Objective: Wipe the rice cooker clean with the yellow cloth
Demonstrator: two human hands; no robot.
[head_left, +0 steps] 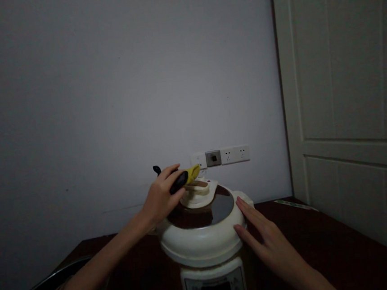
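A white electric pressure cooker stands in front of me, its lid on, with a dark glossy top and a control panel facing me. My left hand is closed around a black-handled tool with a yellow end; its exact kind does not show. That hand is over the left side of the lid, just beside the lid's raised white handle. Along the right side of the lid rim lies my right hand, fingers stretched out and thumb apart, gripping nothing.
The cooker is on a dark reddish-brown table. At the lower left is the curved rim of a dark round pan or bowl. Wall sockets sit behind the cooker. A pale panelled door stands to the right. A flat strip lies near it.
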